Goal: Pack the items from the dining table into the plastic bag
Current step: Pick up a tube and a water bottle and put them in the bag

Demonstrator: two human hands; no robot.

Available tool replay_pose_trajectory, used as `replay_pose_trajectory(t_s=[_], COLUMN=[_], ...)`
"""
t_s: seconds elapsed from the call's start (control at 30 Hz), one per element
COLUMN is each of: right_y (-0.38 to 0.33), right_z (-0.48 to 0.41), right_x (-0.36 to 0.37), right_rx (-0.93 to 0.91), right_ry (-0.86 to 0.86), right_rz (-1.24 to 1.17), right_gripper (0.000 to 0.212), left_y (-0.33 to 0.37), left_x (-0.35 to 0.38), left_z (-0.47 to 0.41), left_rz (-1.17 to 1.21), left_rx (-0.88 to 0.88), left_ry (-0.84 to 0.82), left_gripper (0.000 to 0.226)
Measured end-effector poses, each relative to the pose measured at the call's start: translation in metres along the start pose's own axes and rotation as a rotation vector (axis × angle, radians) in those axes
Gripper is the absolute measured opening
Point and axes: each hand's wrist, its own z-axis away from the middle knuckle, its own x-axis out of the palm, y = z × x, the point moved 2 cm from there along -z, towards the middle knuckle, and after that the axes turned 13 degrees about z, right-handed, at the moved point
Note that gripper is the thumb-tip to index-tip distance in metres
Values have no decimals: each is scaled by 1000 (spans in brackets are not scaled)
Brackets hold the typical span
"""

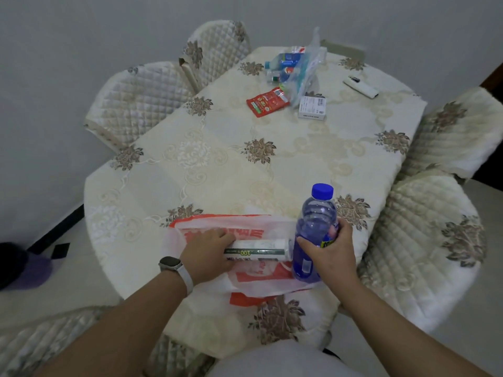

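Note:
A white and orange plastic bag [253,281] lies flat on the near edge of the dining table [245,159]. My left hand [206,251], a watch on its wrist, grips the end of a long white and green box [258,250] lying on top of the bag. My right hand [330,251] is closed around a purple-tinted water bottle [313,229] with a blue cap, held upright at the bag's right side.
At the far end lie a red snack pouch [268,101], a clear bag with several small bottles [294,68], a small white box [311,108] and a white remote [360,87]. Quilted chairs [424,240] surround the table on both sides.

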Motion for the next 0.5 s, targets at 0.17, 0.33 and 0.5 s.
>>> replay_pose_trajectory(t_s=[0.17,0.33,0.5], right_y=[0,-8,-20], right_z=[3,7,11], right_x=[1,-1,-3], right_rx=[-11,-27,-66], right_ry=[-6,11,24], right_rz=[-1,-12,-12], right_gripper=[74,76,81], left_y=[-5,-10,-15], left_x=[14,24,1], left_z=[-9,-8,2], left_rz=[-187,-169,18], left_rx=[-5,1,57], left_ry=[-50,-104,135], left_gripper=[35,36,33])
